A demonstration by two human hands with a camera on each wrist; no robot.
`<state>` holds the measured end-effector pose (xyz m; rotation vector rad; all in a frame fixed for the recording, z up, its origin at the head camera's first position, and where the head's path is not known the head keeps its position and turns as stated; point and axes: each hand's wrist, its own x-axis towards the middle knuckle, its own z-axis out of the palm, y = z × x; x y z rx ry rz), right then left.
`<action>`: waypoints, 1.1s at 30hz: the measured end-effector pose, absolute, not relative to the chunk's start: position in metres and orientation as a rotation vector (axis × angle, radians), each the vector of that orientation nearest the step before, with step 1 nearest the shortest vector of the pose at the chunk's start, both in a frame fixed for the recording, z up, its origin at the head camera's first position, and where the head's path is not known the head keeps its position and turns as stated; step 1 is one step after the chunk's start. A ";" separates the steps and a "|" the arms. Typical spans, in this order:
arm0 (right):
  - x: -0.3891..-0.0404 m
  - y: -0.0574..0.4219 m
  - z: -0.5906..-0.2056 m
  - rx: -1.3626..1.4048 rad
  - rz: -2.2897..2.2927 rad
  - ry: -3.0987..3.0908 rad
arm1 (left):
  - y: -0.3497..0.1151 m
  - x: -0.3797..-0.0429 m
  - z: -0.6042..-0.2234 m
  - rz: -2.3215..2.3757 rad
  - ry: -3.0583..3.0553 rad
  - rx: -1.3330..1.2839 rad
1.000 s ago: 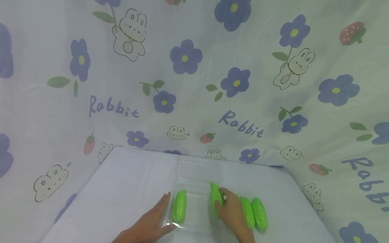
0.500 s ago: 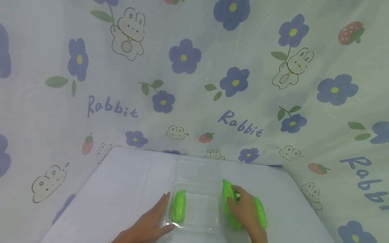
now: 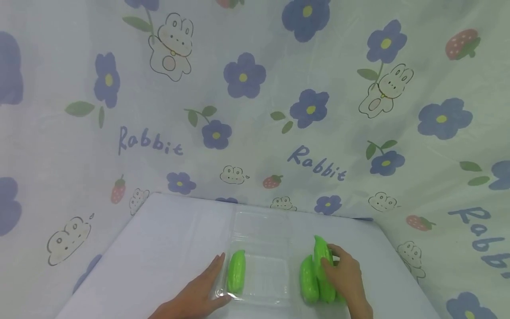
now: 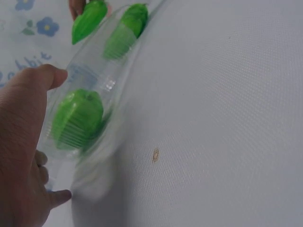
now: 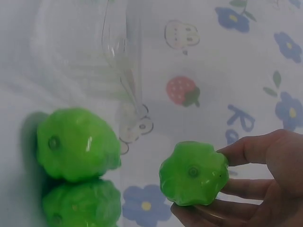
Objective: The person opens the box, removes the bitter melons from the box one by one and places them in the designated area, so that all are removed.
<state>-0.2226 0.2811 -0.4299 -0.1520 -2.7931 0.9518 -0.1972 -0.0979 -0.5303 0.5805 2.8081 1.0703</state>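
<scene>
A glossy green ribbed bitter melon (image 3: 322, 254) is pinched by my right hand (image 3: 345, 274), lifted above the others at the right. In the right wrist view this bitter melon (image 5: 193, 172) hangs apart from two lying ones (image 5: 78, 144), its end facing the camera. A clear plastic clamshell box (image 3: 266, 279) lies open in the middle, with one bitter melon (image 3: 237, 271) along its left side. Along the box's left edge rests my left hand (image 3: 199, 285), fingers straight, thumb by the front corner. The left wrist view shows that melon (image 4: 78, 118) through the clear wall.
Right of the box, several bitter melons (image 3: 308, 280) lie side by side on the white table (image 3: 171, 239), partly hidden by the right hand. The box lid (image 3: 260, 223) lies folded back. A curtain (image 3: 255, 146) with flowers and rabbits rises behind the table.
From over the box's right side, my right hand has carried the bitter melon rightwards, above the lying ones. My left hand and the box have stayed in place.
</scene>
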 end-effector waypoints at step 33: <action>-0.228 0.369 -0.456 -0.445 0.775 -2.935 | -0.098 -0.197 -0.527 1.047 2.778 0.517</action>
